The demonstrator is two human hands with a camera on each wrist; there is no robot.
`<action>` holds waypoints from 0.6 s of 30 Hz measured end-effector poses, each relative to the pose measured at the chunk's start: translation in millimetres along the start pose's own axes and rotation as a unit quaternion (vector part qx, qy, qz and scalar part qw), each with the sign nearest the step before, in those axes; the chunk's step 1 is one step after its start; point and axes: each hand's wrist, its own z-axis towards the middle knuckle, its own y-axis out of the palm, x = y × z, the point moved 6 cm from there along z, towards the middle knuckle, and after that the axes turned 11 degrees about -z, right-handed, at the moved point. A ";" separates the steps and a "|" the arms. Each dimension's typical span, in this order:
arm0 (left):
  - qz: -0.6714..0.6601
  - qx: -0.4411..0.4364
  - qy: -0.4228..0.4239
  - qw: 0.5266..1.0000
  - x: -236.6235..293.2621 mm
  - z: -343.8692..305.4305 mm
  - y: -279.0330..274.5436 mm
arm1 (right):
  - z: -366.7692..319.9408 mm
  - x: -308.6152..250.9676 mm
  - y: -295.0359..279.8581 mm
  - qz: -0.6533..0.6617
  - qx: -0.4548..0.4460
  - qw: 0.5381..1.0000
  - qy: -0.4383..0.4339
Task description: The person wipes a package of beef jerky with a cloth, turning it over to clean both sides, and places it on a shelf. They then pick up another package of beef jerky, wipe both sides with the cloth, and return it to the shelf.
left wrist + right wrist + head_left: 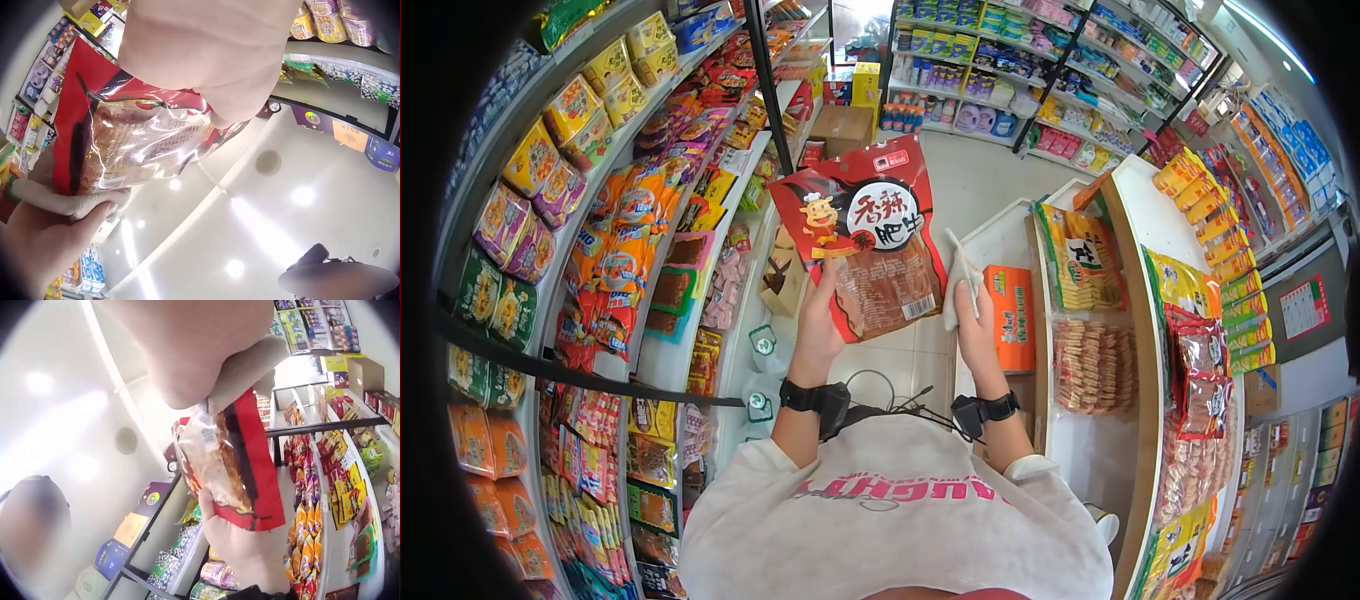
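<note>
A red snack bag (880, 240) with a cartoon cow, Chinese lettering and a clear window onto brown strips is held up in front of the chest. My left hand (818, 315) grips its lower left edge, thumb on the front. In my right hand (976, 335) is a pale grey-white cloth (963, 280), pinched under the thumb at the bag's right edge. The left wrist view has the shiny window (150, 140) close up, with the cloth (69, 201) against the bag's border. From the right wrist, the cloth (247, 372) appears bunched in the fingers above the bag (228, 465).
Shelves of packaged snacks (625, 250) rise on the left. To the right stands a white display unit (1100, 470) with an orange box (1010, 315), stacked snack packs (1093, 365) and red bags (1200, 370). A cardboard box (840, 128) sits ahead beside the tiled floor (970, 170).
</note>
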 end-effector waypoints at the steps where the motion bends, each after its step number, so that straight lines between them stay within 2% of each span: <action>1: 0.008 -0.003 -0.002 1.000 -4.3 -0.1 -1.9 | -3.3 9.8 -5.9 0.031 -0.021 0.998 0.049; 5: 0.043 -0.007 -0.005 0.999 -17.7 0.5 -0.3 | -15.8 25.3 -21.3 0.043 -0.020 0.999 0.006; 7: 0.039 -0.007 -0.008 0.999 -22.7 0.3 -0.6 | -25.4 6.6 -23.0 0.037 -0.034 0.998 -0.031; 10: 0.042 -0.005 -0.017 0.999 -29.9 1.5 -2.9 | -31.3 -17.0 -25.1 0.021 -0.057 0.998 -0.010; 13: 0.070 -0.012 -0.004 0.997 -35.1 1.2 5.4 | -32.9 -26.1 -30.9 0.010 -0.035 0.997 -0.071; 18: 0.070 -0.019 -0.029 0.997 -49.6 1.5 7.9 | -41.4 -23.2 -44.0 0.010 -0.008 0.998 -0.059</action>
